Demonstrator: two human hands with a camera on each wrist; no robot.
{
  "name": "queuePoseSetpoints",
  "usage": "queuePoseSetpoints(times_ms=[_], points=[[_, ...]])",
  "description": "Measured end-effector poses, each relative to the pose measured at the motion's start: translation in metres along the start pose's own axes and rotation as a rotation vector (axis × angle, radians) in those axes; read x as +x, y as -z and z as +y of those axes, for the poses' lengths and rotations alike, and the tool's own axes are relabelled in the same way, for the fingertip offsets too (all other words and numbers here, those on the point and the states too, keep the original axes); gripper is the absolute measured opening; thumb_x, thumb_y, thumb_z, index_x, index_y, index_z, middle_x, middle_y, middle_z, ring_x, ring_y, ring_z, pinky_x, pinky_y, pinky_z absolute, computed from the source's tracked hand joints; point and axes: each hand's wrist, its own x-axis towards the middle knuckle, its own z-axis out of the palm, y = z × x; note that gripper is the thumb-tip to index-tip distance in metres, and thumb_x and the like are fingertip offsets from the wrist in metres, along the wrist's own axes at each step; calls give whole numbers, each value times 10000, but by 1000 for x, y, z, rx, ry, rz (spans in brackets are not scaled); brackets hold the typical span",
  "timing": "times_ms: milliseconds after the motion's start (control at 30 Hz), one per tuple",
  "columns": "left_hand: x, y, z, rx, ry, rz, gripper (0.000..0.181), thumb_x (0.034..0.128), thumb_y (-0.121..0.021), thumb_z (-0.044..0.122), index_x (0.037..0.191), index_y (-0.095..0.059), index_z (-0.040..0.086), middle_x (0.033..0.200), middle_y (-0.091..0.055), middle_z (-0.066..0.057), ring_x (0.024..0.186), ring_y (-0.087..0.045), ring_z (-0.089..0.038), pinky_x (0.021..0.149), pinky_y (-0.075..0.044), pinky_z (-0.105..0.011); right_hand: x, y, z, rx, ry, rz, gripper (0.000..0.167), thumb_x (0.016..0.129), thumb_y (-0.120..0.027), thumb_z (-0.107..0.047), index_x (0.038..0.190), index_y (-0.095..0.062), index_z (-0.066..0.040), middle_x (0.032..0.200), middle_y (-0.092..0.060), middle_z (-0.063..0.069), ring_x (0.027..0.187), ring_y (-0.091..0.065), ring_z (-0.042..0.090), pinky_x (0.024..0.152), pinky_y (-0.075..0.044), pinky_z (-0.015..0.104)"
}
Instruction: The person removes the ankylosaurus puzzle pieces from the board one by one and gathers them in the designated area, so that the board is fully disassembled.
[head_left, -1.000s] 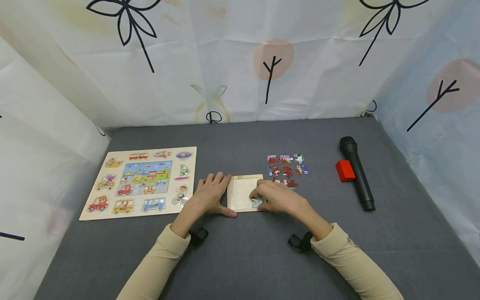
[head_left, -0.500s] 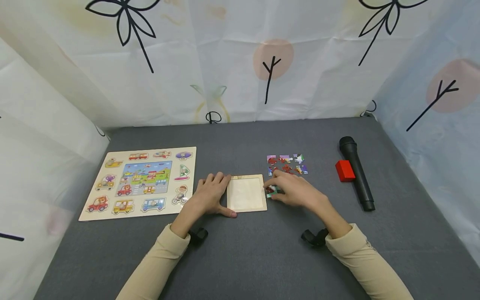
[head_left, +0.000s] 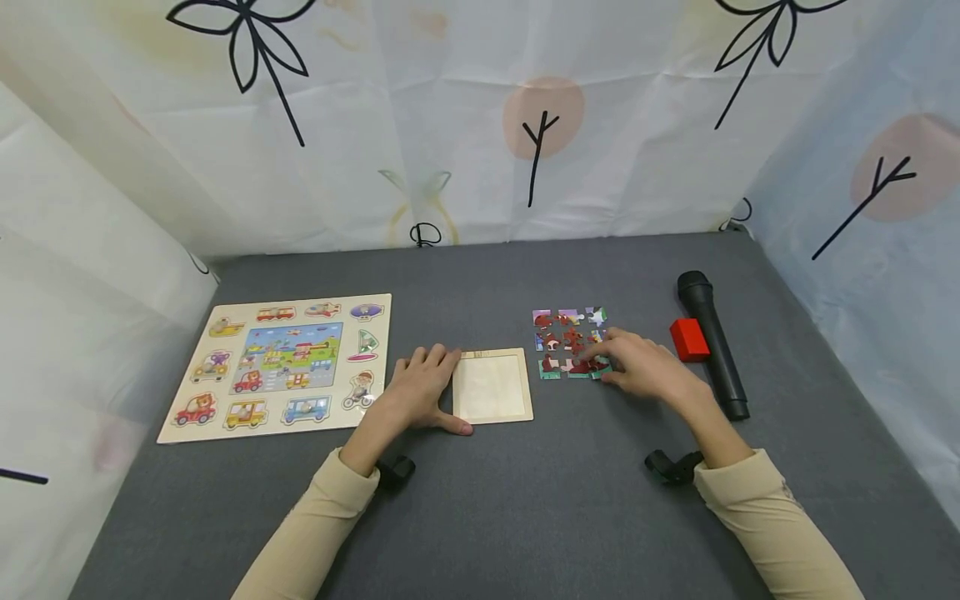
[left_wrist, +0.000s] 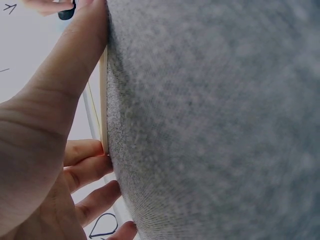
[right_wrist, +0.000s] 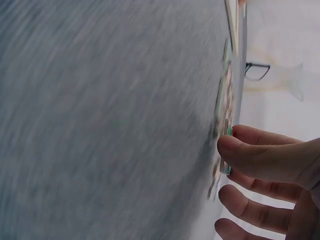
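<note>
A shallow square wooden puzzle tray (head_left: 491,386) with a bare inside lies mid-table. My left hand (head_left: 420,392) rests against its left side, fingertips by the far corner and thumb by the near one; the tray's edge (left_wrist: 104,105) shows between them in the left wrist view. To the tray's right, several small jigsaw pieces (head_left: 550,342) are set out in rows with narrow gaps. My right hand (head_left: 641,367) is at the near right corner of these rows. Its thumb and forefinger pinch a green-edged jigsaw piece (right_wrist: 226,167), seen edge-on in the right wrist view.
At the left lies a large wooden board (head_left: 176,417) with vehicle pictures. On the right are a black microphone (head_left: 716,358) and a red block (head_left: 690,340), close to my right hand. A white patterned cloth (head_left: 465,125) stands behind the grey table (head_left: 480,517).
My right hand has carried a piece from inside the tray to the near left of the rows, let it go, then moved right to another piece. The left hand has stayed put.
</note>
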Motion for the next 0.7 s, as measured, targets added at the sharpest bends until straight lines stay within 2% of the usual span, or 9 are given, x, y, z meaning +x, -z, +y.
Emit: queuePoseSetpoints(times_ms=[267,533,700], points=[[0,0,-1,6,3,-3,1170,663,-873,659,1559,-374,94,1433,-487,-148,1259,-472,-361,1040,-410,-608,-2,-1,14,9,-18,23,338,870,-781,-38,1205,-749,-77,980,-623,101,751,-500,172,622,-389,275],[-1,0,-1,1,6,-3,1168,664,-875,653,1559,-375,93,1438,-486,-151,1269,-472,-368,1046,-407,-615,-1,-3,18,-19,-20,20,383,877,-784,-67,1255,-720,-47,1010,-638,125,750,-509,169,623,-400,270],[0,-1,-1,-2,3,-11,1171,669,-871,657,1564,-369,92,1438,-484,-153,1266,-470,-367,1047,-406,-609,-1,-3,19,-2,-22,13,355,885,-775,-68,1237,-729,-51,1037,-655,125,765,-529,169,641,-422,278]])
